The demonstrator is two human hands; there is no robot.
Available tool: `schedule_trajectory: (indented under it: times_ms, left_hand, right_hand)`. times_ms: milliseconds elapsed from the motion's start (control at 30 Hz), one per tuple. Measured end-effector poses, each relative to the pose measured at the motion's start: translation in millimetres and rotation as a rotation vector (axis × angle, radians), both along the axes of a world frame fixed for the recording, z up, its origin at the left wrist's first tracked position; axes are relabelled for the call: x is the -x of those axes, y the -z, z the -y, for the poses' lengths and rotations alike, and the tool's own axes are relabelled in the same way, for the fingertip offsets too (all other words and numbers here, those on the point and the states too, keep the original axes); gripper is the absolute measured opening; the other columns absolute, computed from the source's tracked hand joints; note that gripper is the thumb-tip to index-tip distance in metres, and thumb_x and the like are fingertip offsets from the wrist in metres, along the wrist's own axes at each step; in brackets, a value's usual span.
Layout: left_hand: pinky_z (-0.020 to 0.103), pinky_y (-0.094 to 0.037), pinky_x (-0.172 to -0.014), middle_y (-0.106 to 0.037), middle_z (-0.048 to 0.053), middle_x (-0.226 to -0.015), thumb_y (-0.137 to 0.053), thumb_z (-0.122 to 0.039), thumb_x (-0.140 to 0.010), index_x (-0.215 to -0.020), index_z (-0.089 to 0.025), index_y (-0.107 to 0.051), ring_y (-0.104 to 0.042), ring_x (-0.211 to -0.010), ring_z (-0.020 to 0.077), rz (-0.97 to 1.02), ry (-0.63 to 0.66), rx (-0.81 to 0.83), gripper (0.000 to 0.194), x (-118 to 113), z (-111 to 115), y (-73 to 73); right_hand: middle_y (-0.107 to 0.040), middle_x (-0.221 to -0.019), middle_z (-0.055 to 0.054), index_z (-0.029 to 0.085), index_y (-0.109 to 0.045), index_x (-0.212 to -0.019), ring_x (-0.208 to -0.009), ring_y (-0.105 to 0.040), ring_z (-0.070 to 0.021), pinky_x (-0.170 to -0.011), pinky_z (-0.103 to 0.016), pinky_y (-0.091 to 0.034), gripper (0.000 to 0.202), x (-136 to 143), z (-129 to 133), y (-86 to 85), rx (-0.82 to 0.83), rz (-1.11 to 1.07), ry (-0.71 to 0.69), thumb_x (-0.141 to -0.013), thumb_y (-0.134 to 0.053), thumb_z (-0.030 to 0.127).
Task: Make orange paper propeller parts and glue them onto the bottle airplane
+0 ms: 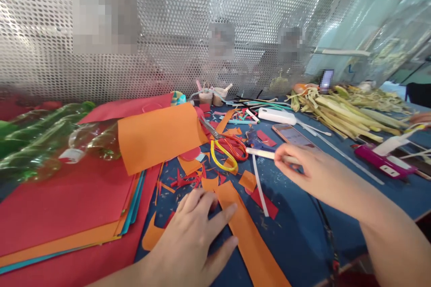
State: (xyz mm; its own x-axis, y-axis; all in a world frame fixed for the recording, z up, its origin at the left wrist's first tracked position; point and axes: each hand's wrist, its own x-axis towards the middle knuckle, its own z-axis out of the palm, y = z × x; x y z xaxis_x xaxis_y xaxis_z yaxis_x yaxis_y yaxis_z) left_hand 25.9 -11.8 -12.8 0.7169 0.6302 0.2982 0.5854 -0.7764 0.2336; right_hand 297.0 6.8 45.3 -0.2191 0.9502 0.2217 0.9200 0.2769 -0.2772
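My left hand rests low over the blue table with its fingers apart, the fingertips on or just beside a long orange paper strip. To the right, my right hand is closed round a thin white stick, whose tip points left toward the scissors. The scissors, with one yellow and one red handle loop, lie slightly open among orange and red paper scraps. A narrow white strip lies between my hands. Just behind my right hand is a phone.
Stacked coloured paper, a curled orange sheet and green plastic bottles fill the left. At the right are dried husks, a purple power strip and cables. A perforated metal screen stands behind.
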Motion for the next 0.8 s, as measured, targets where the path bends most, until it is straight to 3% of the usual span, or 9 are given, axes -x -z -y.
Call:
schedule_trajectory:
  times_ms: [167,267,400,500,600,800]
  left_hand:
    - [0.052,-0.055,-0.082,-0.059,0.016,-0.104,-0.052,-0.028,-0.088,-0.118,-0.015,-0.062,-0.056,-0.103,0.0332,0.040,-0.011,-0.049,0.034,-0.4,3.1,2.1]
    - [0.051,-0.056,-0.083,-0.059,0.017,-0.107,-0.051,-0.025,-0.088,-0.117,-0.013,-0.062,-0.057,-0.105,0.0335,0.053,0.002,-0.081,0.033,-0.6,4.8,4.1]
    - [0.048,-0.056,-0.086,-0.060,0.016,-0.113,-0.051,-0.021,-0.087,-0.115,-0.015,-0.062,-0.057,-0.108,0.0323,0.077,0.010,-0.104,0.031,-1.7,5.1,4.6]
    - [0.047,-0.056,-0.085,-0.062,0.015,-0.112,-0.053,-0.020,-0.086,-0.112,-0.016,-0.064,-0.059,-0.106,0.0317,0.101,0.010,-0.097,0.028,-2.3,4.7,3.2]
    - [0.047,-0.057,-0.085,-0.062,0.015,-0.112,-0.053,-0.019,-0.085,-0.111,-0.015,-0.064,-0.060,-0.106,0.0317,0.098,0.022,-0.084,0.028,-2.1,4.5,1.1]
    - [0.043,-0.056,-0.088,-0.061,0.015,-0.114,-0.055,-0.015,-0.083,-0.109,-0.014,-0.064,-0.061,-0.106,0.0297,0.164,0.032,-0.008,0.028,-1.8,3.7,0.7]
  right_hand:
    - [-0.068,-0.072,-0.002,0.023,-0.057,-0.078,-0.066,-0.066,-0.0237,-0.055,-0.031,-0.043,0.012,-4.9,18.5,7.2,0.249,0.234,0.058,-0.089,-0.052,0.024]
    - [-0.071,-0.081,-0.006,0.021,-0.063,-0.078,-0.076,-0.067,-0.0279,-0.063,-0.036,-0.047,0.014,0.1,21.5,8.4,0.208,0.303,0.043,-0.088,-0.055,0.024]
    - [-0.070,-0.093,-0.010,0.018,-0.067,-0.086,-0.089,-0.064,-0.0277,-0.077,-0.040,-0.048,0.010,20.7,15.6,2.8,0.035,0.159,-0.036,-0.088,-0.058,0.022]
    - [-0.068,-0.103,-0.009,0.018,-0.065,-0.102,-0.099,-0.060,-0.0244,-0.087,-0.038,-0.046,0.019,41.3,2.9,5.0,0.100,0.004,-0.247,-0.085,-0.066,0.025]
    - [-0.066,-0.100,-0.011,0.015,-0.065,-0.099,-0.100,-0.057,-0.0259,-0.086,-0.038,-0.045,0.021,55.7,-10.5,14.7,0.159,0.029,-0.306,-0.081,-0.070,0.025]
    - [-0.061,-0.088,-0.005,0.017,-0.059,-0.083,-0.083,-0.057,-0.0184,-0.075,-0.030,-0.045,0.007,60.2,-19.1,30.8,0.198,-0.081,-0.383,-0.080,-0.064,0.011]
